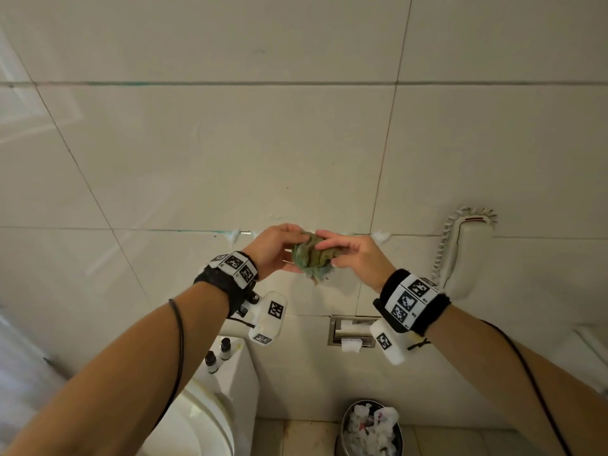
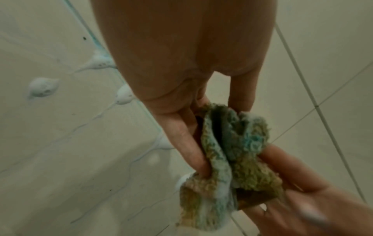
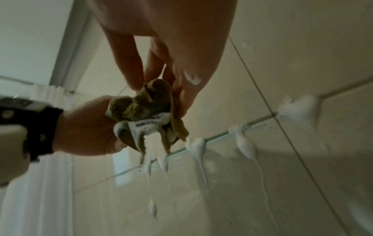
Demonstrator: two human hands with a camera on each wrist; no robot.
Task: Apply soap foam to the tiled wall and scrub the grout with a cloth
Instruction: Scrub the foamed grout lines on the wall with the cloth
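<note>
A crumpled green-and-tan cloth point(image 1: 312, 256) with white foam on it is held between both hands, just in front of the cream tiled wall point(image 1: 230, 153). My left hand point(image 1: 279, 248) cups and grips its left side point(image 2: 232, 148). My right hand point(image 1: 342, 251) pinches its right side with fingertips point(image 3: 153, 102). Behind the hands, dabs of white soap foam point(image 1: 234, 234) sit along a horizontal grout line point(image 1: 164, 230), and more foam point(image 3: 298, 108) runs down the tile in streaks point(image 3: 201, 159).
A wall phone with coiled cord point(image 1: 460, 255) hangs to the right. Below are a recessed toilet-paper holder point(image 1: 352, 332), a toilet point(image 1: 197, 422) with small dark bottles point(image 1: 217, 355) on its tank, and a metal bin point(image 1: 371, 429) full of paper. A higher grout line point(image 1: 230, 83) shows bluish stain.
</note>
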